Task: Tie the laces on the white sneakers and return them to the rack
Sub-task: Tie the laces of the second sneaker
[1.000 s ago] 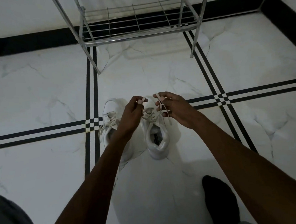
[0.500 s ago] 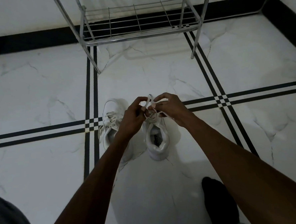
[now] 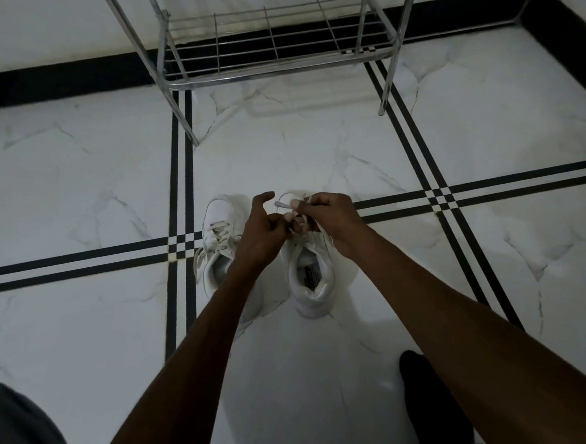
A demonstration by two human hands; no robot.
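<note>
Two white sneakers stand side by side on the white marble floor (image 3: 76, 187), toes pointing away toward the far wall. The right sneaker (image 3: 310, 279) is the one being worked on: both hands meet above its tongue. The left hand (image 3: 263, 228) is curled closed, its fingers pinching a lace (image 3: 300, 221) at the middle of the shoe, with the index finger raised and hooked above the rest. The right hand (image 3: 332, 214) is also closed on the lace, its thumb and forefinger gripping a lace end whose tip sticks out to the left, toward the left hand. How far the knot is formed cannot be told, since the fingers cover it.

The left sneaker (image 3: 219, 240) sits just beside the right one, partly hidden under the left forearm; its laces lie loose across the tongue and one trails down its left side.

The metal rack (image 3: 275, 68) stands further off, against the far wall, its lowest wire shelf bare. Black double lines cross the floor near the shoes. A dark-socked foot (image 3: 429, 395) rests on the floor at the near right, and dark cloth shows at the near left corner.
</note>
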